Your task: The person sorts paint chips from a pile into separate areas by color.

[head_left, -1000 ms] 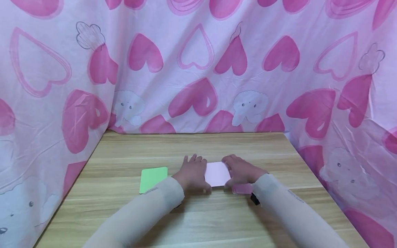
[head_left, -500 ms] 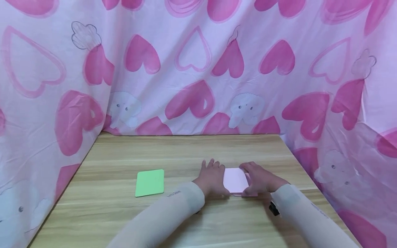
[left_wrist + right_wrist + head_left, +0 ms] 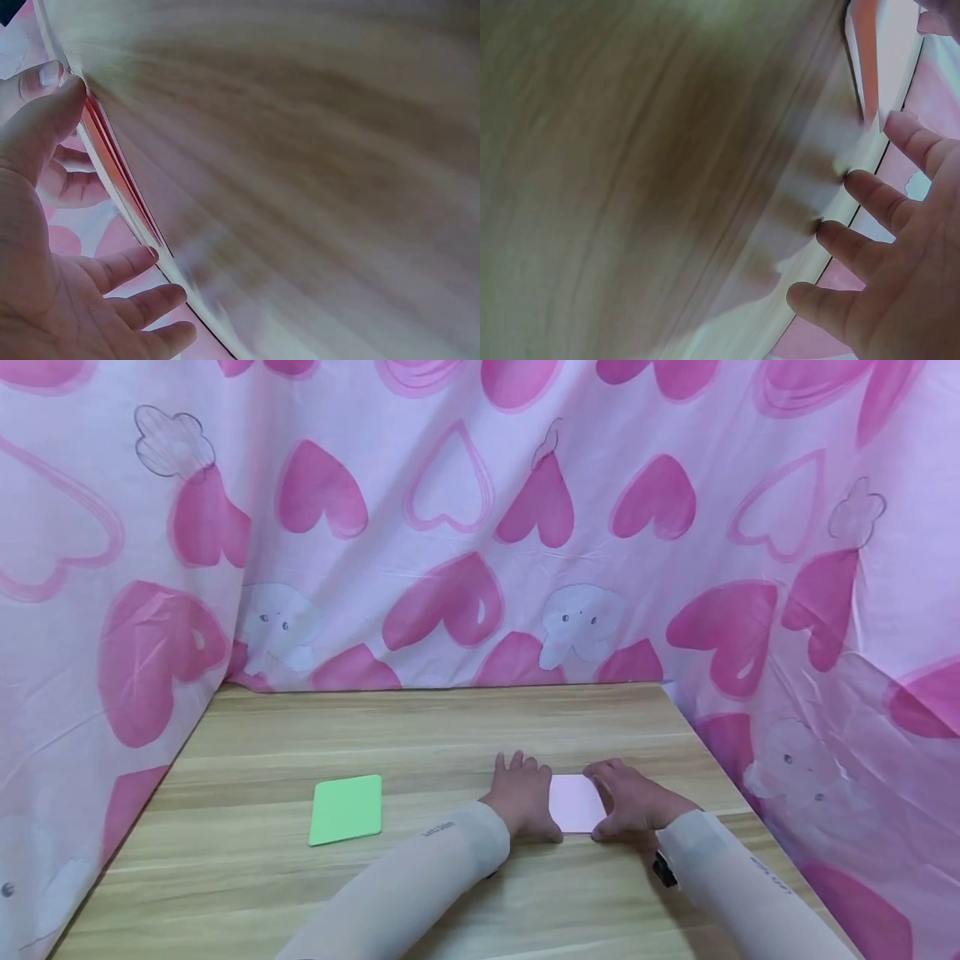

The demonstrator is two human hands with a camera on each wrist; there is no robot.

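A pale pink square card with rounded corners lies on the wooden table, right of centre. My left hand grips its left side, thumb at the near corner and index finger at the far one. On the opposite side my right hand holds it between thumb and fingers. Edge-on in the left wrist view, layered orange-red edges show between thumb and index finger. In the right wrist view, an orange face shows near the index fingertip. The other fingers of both hands are spread. Whatever lies under the pink card is mostly hidden.
A light green square card with rounded corners lies to the left on the wooden table. A pink heart-patterned curtain stands behind the table and along both sides.
Both hands have carried the pale pink card to the right and set it over the darker pink piece, which is now covered. The head view has shifted slightly; the green card stays put.
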